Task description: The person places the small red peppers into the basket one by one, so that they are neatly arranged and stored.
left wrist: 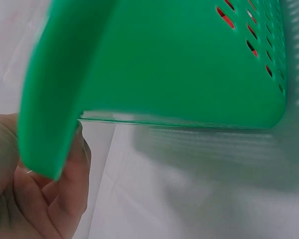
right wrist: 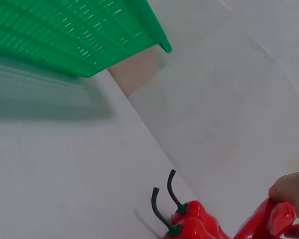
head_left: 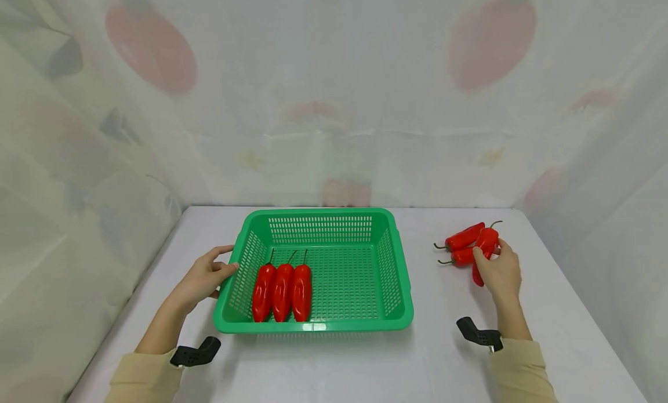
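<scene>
Pepper sits pinched between the thumb and fingers of the right hand, near the right edge of the table. Just beside it lie 2 loose peppers, stems toward the basket; open tabletop separates them. 3 more peppers line its left side, floor showing rightward. The left hand grips its left rim.

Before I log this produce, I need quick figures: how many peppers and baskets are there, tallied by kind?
Red peppers: 6 (3 inside the green basket, 3 to its right, one of those gripped by the right hand)
Green basket: 1
Total: 7
</scene>
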`<state>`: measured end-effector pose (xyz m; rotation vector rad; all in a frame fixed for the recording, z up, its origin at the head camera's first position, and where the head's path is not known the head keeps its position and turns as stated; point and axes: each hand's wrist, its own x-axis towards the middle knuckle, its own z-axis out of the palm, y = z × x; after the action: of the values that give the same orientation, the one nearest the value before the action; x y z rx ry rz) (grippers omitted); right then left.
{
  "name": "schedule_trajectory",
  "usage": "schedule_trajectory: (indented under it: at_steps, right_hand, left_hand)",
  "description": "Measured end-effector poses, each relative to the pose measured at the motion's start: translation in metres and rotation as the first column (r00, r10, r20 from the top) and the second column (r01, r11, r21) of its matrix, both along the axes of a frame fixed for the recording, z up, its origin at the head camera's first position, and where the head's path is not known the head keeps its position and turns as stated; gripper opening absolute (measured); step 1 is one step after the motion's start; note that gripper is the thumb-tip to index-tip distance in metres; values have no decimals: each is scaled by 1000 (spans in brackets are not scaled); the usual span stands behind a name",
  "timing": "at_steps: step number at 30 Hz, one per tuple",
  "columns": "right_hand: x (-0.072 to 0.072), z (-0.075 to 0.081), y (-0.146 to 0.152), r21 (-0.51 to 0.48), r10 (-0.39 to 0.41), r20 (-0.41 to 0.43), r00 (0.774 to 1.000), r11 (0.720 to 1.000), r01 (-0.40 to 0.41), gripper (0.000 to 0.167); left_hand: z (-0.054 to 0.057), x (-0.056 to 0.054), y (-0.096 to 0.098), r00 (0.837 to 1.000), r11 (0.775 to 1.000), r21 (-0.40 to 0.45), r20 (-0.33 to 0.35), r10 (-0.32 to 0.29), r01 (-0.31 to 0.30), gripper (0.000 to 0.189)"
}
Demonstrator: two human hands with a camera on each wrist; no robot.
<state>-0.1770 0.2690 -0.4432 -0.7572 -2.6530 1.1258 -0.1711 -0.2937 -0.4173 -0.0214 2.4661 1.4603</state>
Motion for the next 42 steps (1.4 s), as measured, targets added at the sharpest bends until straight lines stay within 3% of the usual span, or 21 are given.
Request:
schedule_trajectory:
  at_steps: [21,30,42]
  right_hand:
    - [-16,41,-39,-21,192,-52,980,981,-194,69]
    - [-21,55,-62,6,292,-121,949,956,-293,67]
    - [-28,61,-90,34,366,-145,919,931,-365,67]
  left_hand:
    - [0,1,0,1000,1000,-3,-1,0,0,63]
    - [-1,0,1,1000,1000,-7,5,3,-3,63]
    - [3,0,1,1000,1000,-12,-4,-5,5,63]
